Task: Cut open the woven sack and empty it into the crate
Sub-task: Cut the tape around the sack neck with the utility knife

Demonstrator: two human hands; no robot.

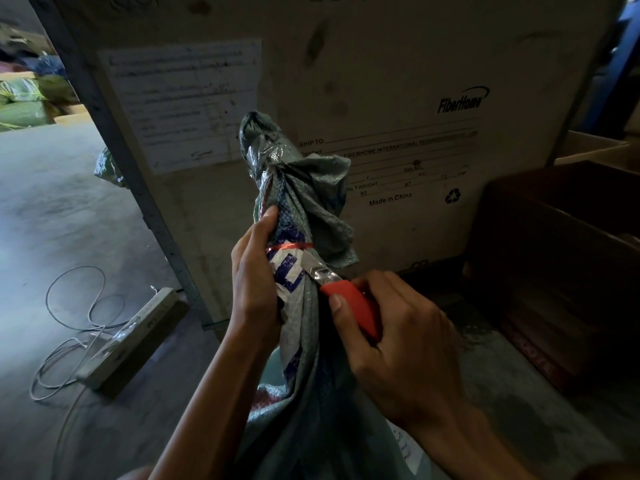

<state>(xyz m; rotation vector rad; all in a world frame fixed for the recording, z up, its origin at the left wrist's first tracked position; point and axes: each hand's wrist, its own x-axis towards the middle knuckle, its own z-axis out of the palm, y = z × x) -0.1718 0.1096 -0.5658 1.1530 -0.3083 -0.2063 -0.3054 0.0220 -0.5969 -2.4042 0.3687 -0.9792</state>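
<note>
A grey-green woven sack (pixel 311 341) with blue print stands upright in front of me, its neck bunched and bound by a thin red tie (pixel 291 246). My left hand (pixel 254 275) grips the neck just below and around the tie. My right hand (pixel 391 344) holds a red-handled utility knife (pixel 353 304). Its metal blade (pixel 313 265) points up-left and touches the sack right under the red tie. A dark brown crate (pixel 561 271) sits at the right, open side up, its inside in shadow.
A big pale shipping carton (pixel 381 81) with printed labels stands directly behind the sack. On the concrete floor at left lie a wooden block (pixel 135 337) and a looped grey cable (pixel 76 306). Green sacks (pixel 24 102) pile at far left.
</note>
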